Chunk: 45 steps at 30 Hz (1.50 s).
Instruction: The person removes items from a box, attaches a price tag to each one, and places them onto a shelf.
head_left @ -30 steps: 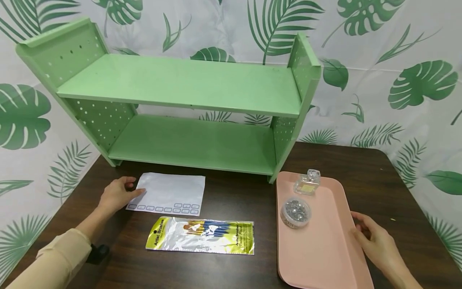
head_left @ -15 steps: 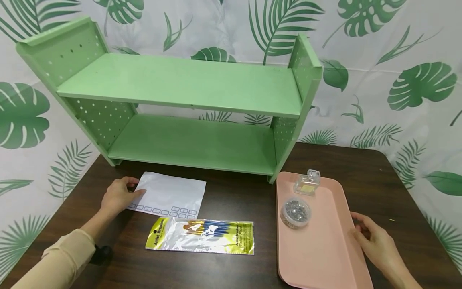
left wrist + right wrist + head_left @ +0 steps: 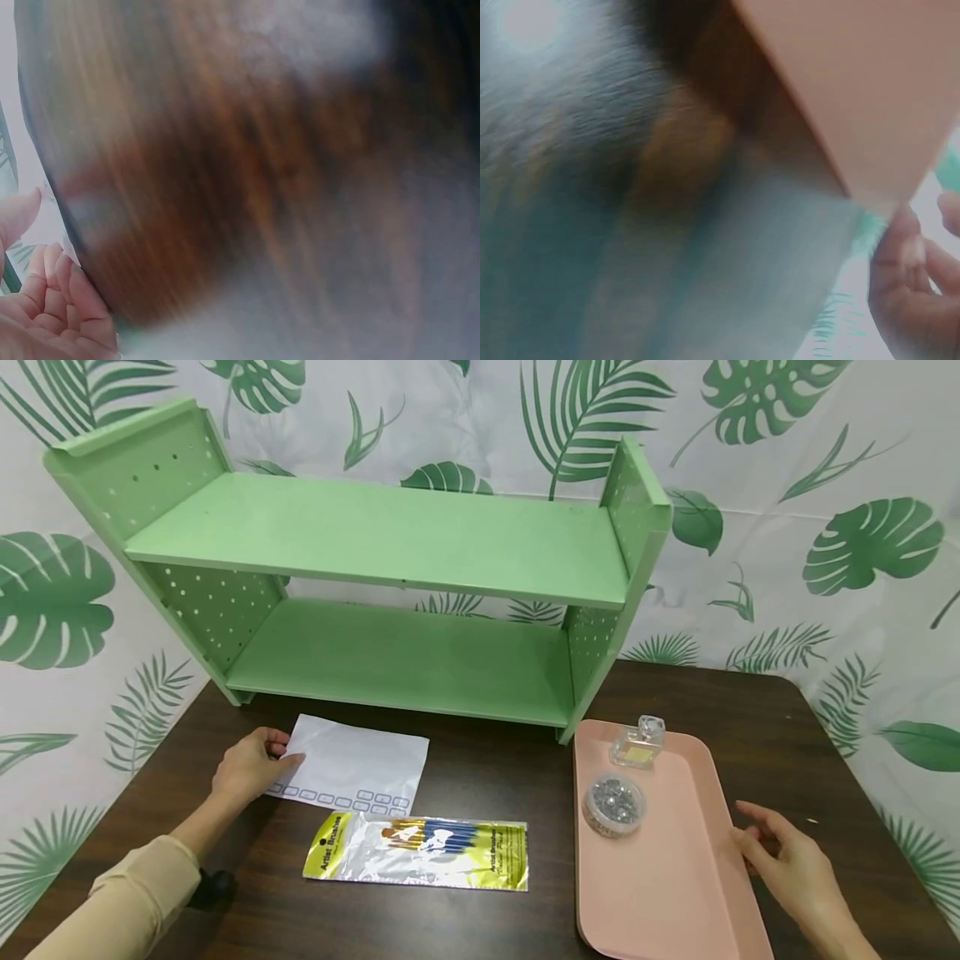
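My left hand point(image 3: 251, 767) pinches the left edge of a white sheet point(image 3: 352, 760) with small blue boxes printed along its near side, thumb on top. In the left wrist view, the thumb and curled fingers point(image 3: 71, 300) lie at the sheet's edge. Just in front lies a flat pack of artist brushes point(image 3: 420, 850), touching or nearly touching the sheet. At the right, my right hand point(image 3: 795, 868) is beside the pink tray point(image 3: 667, 893), thumb tip at its right rim, fingers loosely bent. On the tray are a glass perfume bottle point(image 3: 637, 743) and a round clear tub of silvery bits point(image 3: 615, 804).
A green two-tier shelf point(image 3: 405, 652) stands at the back of the dark wooden table point(image 3: 525, 760). Its right foot is close to the tray's far left corner. A leaf-patterned cloth point(image 3: 750, 543) hangs behind. A small dark object point(image 3: 213, 891) shows by the left forearm.
The sheet has turned and shifted a little toward the brush pack, with the left hand on its edge. My right fingers have eased slightly outward at the tray's rim.
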### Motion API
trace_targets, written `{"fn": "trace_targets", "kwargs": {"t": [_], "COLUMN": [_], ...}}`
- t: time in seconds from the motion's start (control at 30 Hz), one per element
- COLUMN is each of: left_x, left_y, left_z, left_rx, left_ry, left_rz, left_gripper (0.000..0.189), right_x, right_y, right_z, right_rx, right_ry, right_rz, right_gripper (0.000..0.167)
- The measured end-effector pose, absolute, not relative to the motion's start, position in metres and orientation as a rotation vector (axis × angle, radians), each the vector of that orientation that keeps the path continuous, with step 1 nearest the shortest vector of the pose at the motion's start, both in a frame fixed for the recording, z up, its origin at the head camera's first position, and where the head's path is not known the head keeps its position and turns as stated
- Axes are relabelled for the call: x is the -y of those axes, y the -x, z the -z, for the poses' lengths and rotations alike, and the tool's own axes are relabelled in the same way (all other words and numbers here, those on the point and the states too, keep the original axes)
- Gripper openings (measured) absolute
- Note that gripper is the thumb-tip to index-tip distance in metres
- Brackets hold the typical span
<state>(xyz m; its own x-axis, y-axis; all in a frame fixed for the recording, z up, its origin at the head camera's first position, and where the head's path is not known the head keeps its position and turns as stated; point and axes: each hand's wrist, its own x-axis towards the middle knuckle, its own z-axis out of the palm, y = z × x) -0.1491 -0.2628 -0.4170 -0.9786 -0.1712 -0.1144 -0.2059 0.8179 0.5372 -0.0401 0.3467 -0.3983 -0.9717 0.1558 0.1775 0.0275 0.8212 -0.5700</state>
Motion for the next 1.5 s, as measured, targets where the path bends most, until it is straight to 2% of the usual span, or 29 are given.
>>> {"fn": "trace_targets", "kwargs": {"t": [0.13,0.3,0.53,0.67,0.87,1.07,1.27,1.5], "left_x": [0.264,0.263,0.263,0.263,0.262,0.26,0.259,0.26], "left_y": [0.15,0.151,0.148,0.148,0.146,0.146,0.145,0.146], "left_z": [0.414,0.413,0.418,0.419,0.42,0.419,0.418,0.417], "left_rx": [-2.949,-2.957,-2.947,-2.951,-2.956,-2.978,-2.961,-2.947], "left_ry": [0.31,0.299,0.32,0.339,0.358,0.356,0.385,0.39], "left_rz": [-0.874,-0.893,-0.903,-0.906,-0.909,-0.916,-0.916,-0.915], "left_gripper": [0.042,0.041,0.042,0.042,0.041,0.039,0.04,0.04], "right_x": [-0.325,-0.27,-0.18,-0.132,-0.077,-0.045,-0.025,-0.013], "right_y": [0.042,0.048,0.074,0.1,0.133,0.149,0.159,0.166], "right_z": [0.377,0.346,0.328,0.34,0.379,0.403,0.411,0.414], "right_rx": [2.572,2.418,2.522,2.617,2.619,2.614,2.632,2.657], "right_ry": [0.132,-0.047,-0.308,-0.22,0.013,0.183,0.254,0.288], "right_rz": [-0.91,-1.096,-1.719,-2.13,-2.457,-2.496,-2.495,-2.426], "right_gripper": [0.029,0.027,0.027,0.033,0.034,0.034,0.036,0.027]}}
